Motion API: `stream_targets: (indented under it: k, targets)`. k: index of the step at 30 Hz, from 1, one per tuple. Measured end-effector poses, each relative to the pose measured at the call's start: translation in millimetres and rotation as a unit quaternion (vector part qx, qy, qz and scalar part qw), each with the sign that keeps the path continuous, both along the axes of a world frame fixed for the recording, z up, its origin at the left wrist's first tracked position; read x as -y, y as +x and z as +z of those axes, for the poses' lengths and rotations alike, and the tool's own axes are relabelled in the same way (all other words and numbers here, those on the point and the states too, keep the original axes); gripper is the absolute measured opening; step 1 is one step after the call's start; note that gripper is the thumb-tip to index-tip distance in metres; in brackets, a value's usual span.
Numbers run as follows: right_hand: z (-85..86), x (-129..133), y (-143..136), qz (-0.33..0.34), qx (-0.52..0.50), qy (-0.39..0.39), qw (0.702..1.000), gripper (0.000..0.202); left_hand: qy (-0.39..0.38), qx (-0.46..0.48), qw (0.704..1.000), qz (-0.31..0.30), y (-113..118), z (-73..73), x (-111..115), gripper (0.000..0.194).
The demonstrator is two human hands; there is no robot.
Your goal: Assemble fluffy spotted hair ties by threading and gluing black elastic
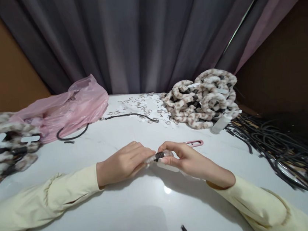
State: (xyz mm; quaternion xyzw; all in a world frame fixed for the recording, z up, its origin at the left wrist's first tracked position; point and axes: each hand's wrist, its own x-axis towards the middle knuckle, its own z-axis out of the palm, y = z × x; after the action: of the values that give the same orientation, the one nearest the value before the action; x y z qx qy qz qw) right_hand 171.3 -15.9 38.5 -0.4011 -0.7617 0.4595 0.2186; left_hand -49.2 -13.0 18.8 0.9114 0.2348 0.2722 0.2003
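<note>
"Black scrap [184, 229], one: lying near the table's [126, 211] front edge."
"And the pale dark-banded piece [160, 155]?"
"One: being held over the table, left hand [124, 162] and right hand [188, 158] both pinching it between their fingers."

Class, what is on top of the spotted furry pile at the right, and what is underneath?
Two white tabs show on the furry pile, black parts between its loops; underneath is covered.
</note>
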Motion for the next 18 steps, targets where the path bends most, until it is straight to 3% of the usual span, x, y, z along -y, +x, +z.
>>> stream_targets:
  k: [11,14,18]
  targets:
    - [-1.8,12.9,-7.2,0.000,-0.114,-0.063,0.992,0.014,-0.051,0.020,0.997,0.046,-4.9,-0.8,0.8,0.022]
    - [-2.3,14.3,-5.4,-0.004,-0.084,0.001,0.996,0.014,-0.039,0.015,0.997,0.060,-4.2,-4.2,1.0,0.022]
    - [-5.5,17.4,-4.7,-0.025,-0.014,0.183,0.983,0.010,0.010,0.005,0.999,0.043,0.0,-5.3,3.2,0.026]
